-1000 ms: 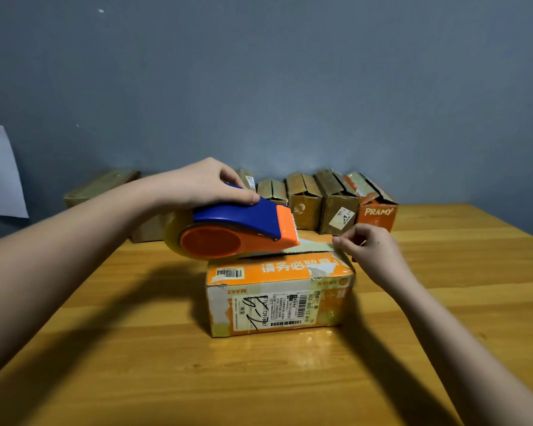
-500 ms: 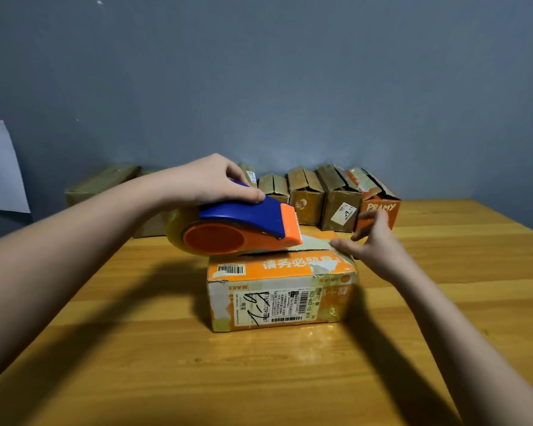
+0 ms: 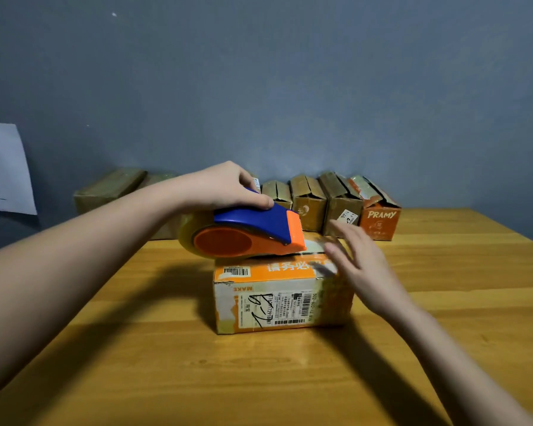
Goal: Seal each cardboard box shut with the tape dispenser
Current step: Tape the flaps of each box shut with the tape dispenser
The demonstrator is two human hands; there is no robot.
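Note:
An orange and white cardboard box (image 3: 282, 298) with shipping labels lies in the middle of the wooden table. On its top rests a blue and orange tape dispenser (image 3: 243, 236), its toothed end pointing right. My left hand (image 3: 222, 187) grips the dispenser's blue handle from above. My right hand (image 3: 359, 261) hovers at the box's right end with fingers spread and straight, blurred by motion; it holds nothing.
Several small brown boxes (image 3: 308, 202) and an orange box marked PRAMY (image 3: 380, 218) stand in a row against the grey wall. A flat brown box (image 3: 108, 190) lies at the back left. A white paper (image 3: 3, 169) hangs on the wall at left.
My right hand let go of the pinch at the box's top right corner and opened, sweeping down along the right end. The dispenser stayed on the box top.

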